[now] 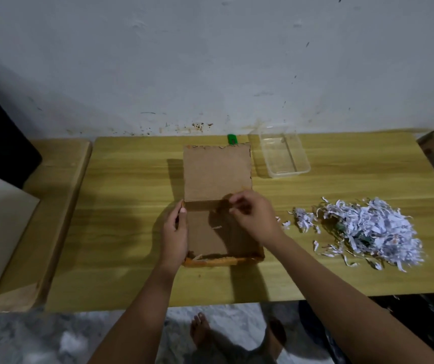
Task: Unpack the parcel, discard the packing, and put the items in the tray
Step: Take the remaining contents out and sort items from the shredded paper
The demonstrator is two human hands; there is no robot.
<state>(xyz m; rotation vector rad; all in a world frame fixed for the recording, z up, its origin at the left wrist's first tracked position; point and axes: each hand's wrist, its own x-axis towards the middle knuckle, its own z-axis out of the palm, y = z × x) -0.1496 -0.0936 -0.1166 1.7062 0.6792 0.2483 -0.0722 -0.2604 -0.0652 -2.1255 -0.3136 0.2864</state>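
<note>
- On the yellow-brown wooden table [131, 195], a shallow brown cardboard box [210, 232] is seen with its lid flap [217, 172] laid back flat.
- Its left wall is gripped by the left hand [175, 236].
- The right hand [252, 215] is held over the box, fingertips pinched together; what is pinched cannot be told.
- A clear rectangular plastic tray [304, 164] is placed beside the flap.
- White shredded paper packing [368, 229] is heaped well right of the box.

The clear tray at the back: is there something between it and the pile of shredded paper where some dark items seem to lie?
Nothing visible blocks that way. The bare table lies between the shredded paper and the clear tray. The open cardboard box, with both hands on it, sits to the left of that path.
</note>
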